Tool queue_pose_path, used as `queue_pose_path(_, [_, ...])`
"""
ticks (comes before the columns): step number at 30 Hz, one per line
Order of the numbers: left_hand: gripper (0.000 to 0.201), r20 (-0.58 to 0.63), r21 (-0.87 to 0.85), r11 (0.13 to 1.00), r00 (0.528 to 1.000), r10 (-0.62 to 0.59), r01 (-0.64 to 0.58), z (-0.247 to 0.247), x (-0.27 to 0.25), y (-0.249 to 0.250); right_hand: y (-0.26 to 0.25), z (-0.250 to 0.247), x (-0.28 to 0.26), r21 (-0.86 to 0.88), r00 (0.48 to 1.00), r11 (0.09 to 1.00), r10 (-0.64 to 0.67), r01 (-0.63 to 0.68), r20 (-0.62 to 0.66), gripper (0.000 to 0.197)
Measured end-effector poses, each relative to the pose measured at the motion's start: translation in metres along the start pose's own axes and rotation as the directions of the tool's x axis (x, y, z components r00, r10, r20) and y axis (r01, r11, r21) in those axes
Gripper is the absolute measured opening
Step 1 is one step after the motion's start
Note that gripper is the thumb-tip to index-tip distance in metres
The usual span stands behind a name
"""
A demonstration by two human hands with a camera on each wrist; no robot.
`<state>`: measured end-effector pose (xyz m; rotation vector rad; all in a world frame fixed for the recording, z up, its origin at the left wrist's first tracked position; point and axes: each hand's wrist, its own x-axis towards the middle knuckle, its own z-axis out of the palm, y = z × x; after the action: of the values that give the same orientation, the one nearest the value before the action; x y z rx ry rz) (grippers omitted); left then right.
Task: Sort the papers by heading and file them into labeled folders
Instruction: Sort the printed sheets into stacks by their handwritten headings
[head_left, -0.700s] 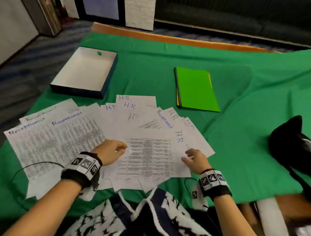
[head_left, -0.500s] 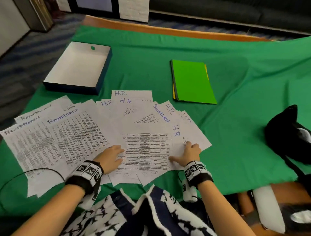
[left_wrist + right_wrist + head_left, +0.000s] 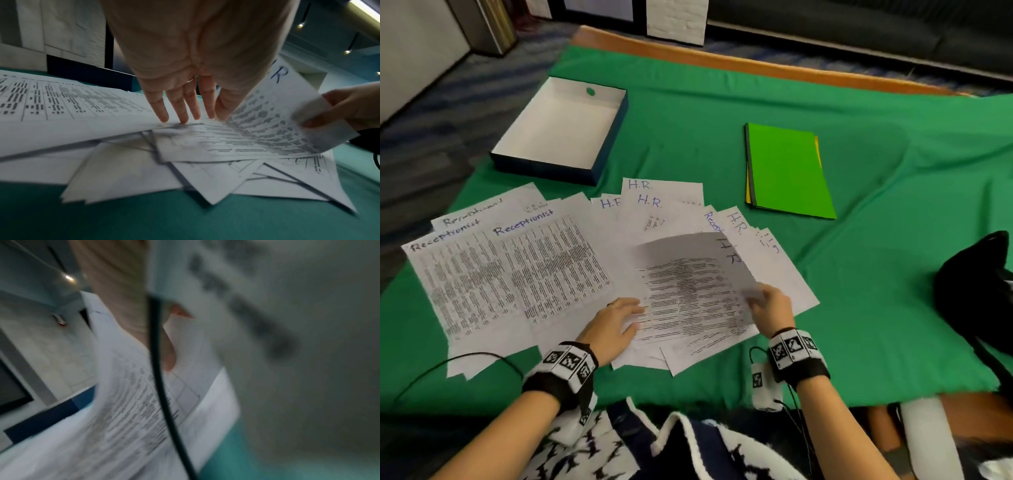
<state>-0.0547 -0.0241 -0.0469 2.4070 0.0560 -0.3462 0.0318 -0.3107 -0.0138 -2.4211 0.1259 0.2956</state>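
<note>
Several printed sheets lie fanned on the green cloth, some headed "Receptionist" (image 3: 524, 219), others "H.R." (image 3: 650, 200). My right hand (image 3: 767, 303) pinches the right edge of one H.R. sheet (image 3: 695, 270) and lifts it, so it curls up off the pile; the same sheet (image 3: 273, 116) shows in the left wrist view. My left hand (image 3: 619, 315) lies flat with straight fingers (image 3: 180, 113) pressing on the papers beside that sheet. A stack of folders (image 3: 787, 171), green on top, lies at the back right. The right wrist view is blurred, showing paper (image 3: 144, 402) close up.
An open white box with dark blue sides (image 3: 561, 133) stands at the back left. A black object (image 3: 976, 291) sits at the right edge. Thin black cables (image 3: 448, 363) run along the front. The wooden table edge (image 3: 722, 61) bounds the far side.
My right hand has taken hold of the H.R. sheet's right edge and raised it, so the sheet now curls upward. My left hand stays pressed on the pile.
</note>
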Motion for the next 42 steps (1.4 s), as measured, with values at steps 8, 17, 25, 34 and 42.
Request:
queue_pose_path(8, [0.038, -0.205, -0.194, 0.967, 0.957, -0.204, 0.164, -0.016, -0.024, -0.020, -0.059, -0.074, 0.017, 0.177, 0.898, 0.911, -0.307, 0.373, -0.314, 0.016])
queue_pose_path(17, [0.126, -0.531, -0.358, 0.934, 0.821, -0.211, 0.008, -0.089, 0.005, 0.032, -0.147, -0.095, 0.015, 0.224, 0.740, 0.727, -0.672, 0.649, 0.033, 0.022])
queue_pose_path(25, [0.012, -0.568, -0.498, 0.846, 0.808, -0.155, -0.188, -0.112, 0.021, 0.085, -0.160, -0.116, 0.050, 0.314, 0.751, 0.685, -0.627, 0.657, -0.206, 0.022])
queue_pose_path(34, [0.027, -0.795, -0.401, 0.897, 0.556, -0.241, -0.185, -0.134, 0.007, 0.083, -0.013, -0.059, 0.115, -0.107, 0.999, 0.994, 0.037, -0.032, 0.040, 0.054])
queue_pose_path(42, [0.024, -0.768, -0.373, 0.924, 0.585, -0.260, -0.079, -0.124, 0.013, 0.073, 0.014, -0.011, 0.089, -0.486, 0.893, 0.779, 0.449, -0.397, -0.010, 0.150])
